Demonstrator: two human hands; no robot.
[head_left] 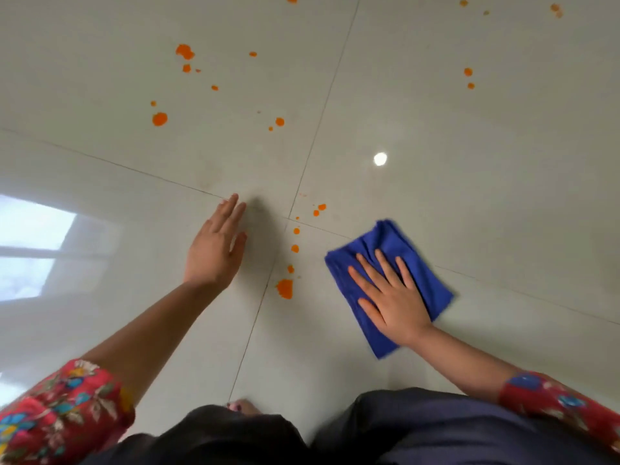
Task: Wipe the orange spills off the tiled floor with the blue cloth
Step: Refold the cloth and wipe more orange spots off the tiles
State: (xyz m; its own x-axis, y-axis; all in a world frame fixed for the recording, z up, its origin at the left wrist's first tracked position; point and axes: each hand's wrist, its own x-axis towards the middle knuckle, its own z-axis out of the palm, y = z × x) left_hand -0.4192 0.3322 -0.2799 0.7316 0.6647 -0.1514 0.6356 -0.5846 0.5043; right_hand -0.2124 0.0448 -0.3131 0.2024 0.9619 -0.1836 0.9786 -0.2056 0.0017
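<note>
A folded blue cloth (385, 241) lies flat on the glossy pale tiled floor (469, 203). My right hand (391, 298) presses on it, palm down, fingers spread. My left hand (214, 248) hovers or rests edge-on over the floor with fingers straight, holding nothing. Between the two hands runs a line of orange spills, the largest blob (285, 288) close to the cloth's left edge, smaller drops (318, 209) above it near the tile joint. More orange spots (160, 119) lie farther ahead, with a big one (185, 52) at the far left and small ones (468, 72) at the far right.
My knees in dark trousers (436, 427) fill the bottom edge, with toes (241, 406) showing between them. Red flowered sleeves (60, 414) cover both upper arms. A window reflection (33, 246) glares on the left tiles, a lamp reflection (380, 159) ahead.
</note>
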